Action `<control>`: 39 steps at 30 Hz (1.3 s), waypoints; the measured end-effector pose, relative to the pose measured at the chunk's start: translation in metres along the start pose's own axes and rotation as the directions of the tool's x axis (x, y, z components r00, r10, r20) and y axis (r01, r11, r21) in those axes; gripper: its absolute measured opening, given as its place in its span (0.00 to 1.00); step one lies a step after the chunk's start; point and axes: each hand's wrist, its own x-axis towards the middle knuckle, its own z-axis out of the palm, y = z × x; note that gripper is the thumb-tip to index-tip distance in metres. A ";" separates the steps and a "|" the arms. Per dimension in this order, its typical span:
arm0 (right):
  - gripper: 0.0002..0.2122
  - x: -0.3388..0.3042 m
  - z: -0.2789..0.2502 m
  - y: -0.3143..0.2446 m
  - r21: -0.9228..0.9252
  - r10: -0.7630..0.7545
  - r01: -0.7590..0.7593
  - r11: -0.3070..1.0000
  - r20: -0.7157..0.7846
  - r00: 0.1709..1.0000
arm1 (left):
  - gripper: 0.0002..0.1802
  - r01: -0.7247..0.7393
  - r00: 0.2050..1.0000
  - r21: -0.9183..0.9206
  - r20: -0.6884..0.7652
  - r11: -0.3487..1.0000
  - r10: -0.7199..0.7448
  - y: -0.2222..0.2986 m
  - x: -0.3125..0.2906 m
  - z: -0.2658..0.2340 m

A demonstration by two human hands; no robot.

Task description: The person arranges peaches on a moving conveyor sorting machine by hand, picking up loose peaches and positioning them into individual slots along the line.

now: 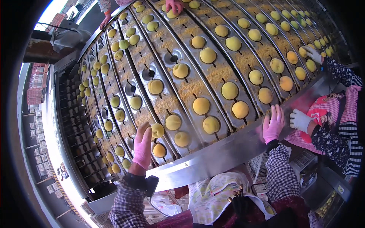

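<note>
My left hand (142, 147), in a pink glove with bare fingertips, is over the near left part of a metal conveyor (161, 108) with cupped slats. Its fingers are stretched out along the left side of a yellow peach (157, 130), touching or nearly touching it. An orange-yellow peach (159, 150) sits in a cup just below that one. To the right, my right hand (273, 124), gloved the same way, lies with fingers extended at the conveyor's steel front rim (213, 152). Nothing is in it. The nearest fruit is an orange-tinted peach (265, 95).
A co-worker's white-gloved hand (300, 121) is at the rim on my right, the other (314, 54) over peaches. Across the conveyor, another person's pink-gloved hand (175, 6) touches a peach. Dark rollers (78, 129) run along the left end. Crates (37, 83) stand far left.
</note>
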 end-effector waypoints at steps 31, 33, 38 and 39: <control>0.26 -0.024 -0.004 -0.076 -0.074 0.134 -0.123 0.990 0.180 0.974 | 0.40 -0.794 0.605 0.479 0.552 0.375 0.574 0.107 0.367 0.232; 0.26 -0.021 -0.006 -0.079 -0.066 0.140 -0.130 0.989 0.189 0.972 | 0.40 -0.798 0.576 0.522 0.510 0.303 0.638 0.099 0.377 0.223; 0.26 -0.024 -0.004 -0.079 -0.084 0.155 -0.141 0.986 0.197 0.968 | 0.43 -0.740 0.623 0.653 0.577 0.159 0.529 0.104 0.374 0.223; 0.26 -0.023 -0.003 -0.080 -0.081 0.156 -0.142 0.987 0.197 0.968 | 0.43 -0.724 0.643 0.670 0.565 0.168 0.517 0.108 0.374 0.225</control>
